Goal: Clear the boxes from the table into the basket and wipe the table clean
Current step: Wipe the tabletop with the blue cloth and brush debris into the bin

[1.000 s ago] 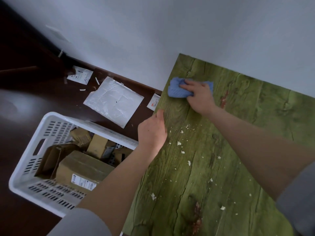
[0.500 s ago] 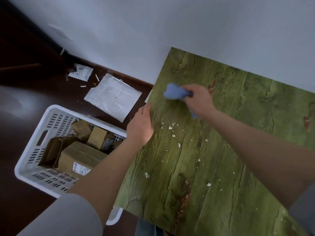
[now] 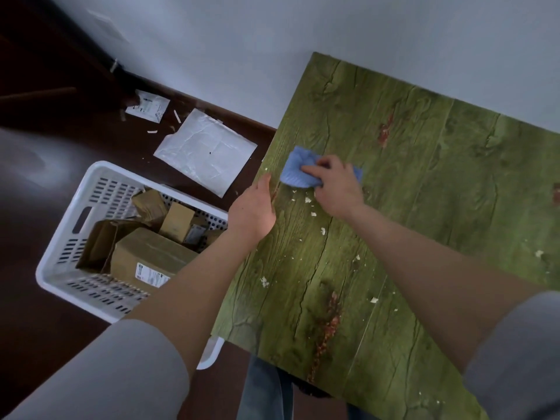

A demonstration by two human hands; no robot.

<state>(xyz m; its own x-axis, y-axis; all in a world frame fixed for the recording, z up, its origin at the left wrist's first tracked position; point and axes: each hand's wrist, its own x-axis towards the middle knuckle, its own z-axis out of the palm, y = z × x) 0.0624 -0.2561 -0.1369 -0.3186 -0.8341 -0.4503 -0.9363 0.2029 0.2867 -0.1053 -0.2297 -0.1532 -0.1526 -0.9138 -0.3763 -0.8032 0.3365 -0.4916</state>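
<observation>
My right hand (image 3: 336, 184) presses a crumpled blue cloth (image 3: 295, 171) flat on the green wood-grain table (image 3: 439, 183), near its left edge. Small white crumbs (image 3: 313, 213) lie scattered just below the cloth and further down the tabletop. My left hand (image 3: 253, 212) is cupped at the table's left edge beside the crumbs, fingers together, holding nothing visible. On the floor to the left stands a white slotted basket (image 3: 65, 250) holding several brown cardboard boxes (image 3: 151, 256).
A white plastic mailer bag (image 3: 206, 150) and a small white packet (image 3: 147, 107) lie on the dark floor behind the basket, with paper scraps around them. A pale wall runs behind the table. My knees show under the table's near edge.
My right hand has pulled the cloth from the far left corner down the left edge towards me. My left hand has stayed cupped at the edge, following alongside.
</observation>
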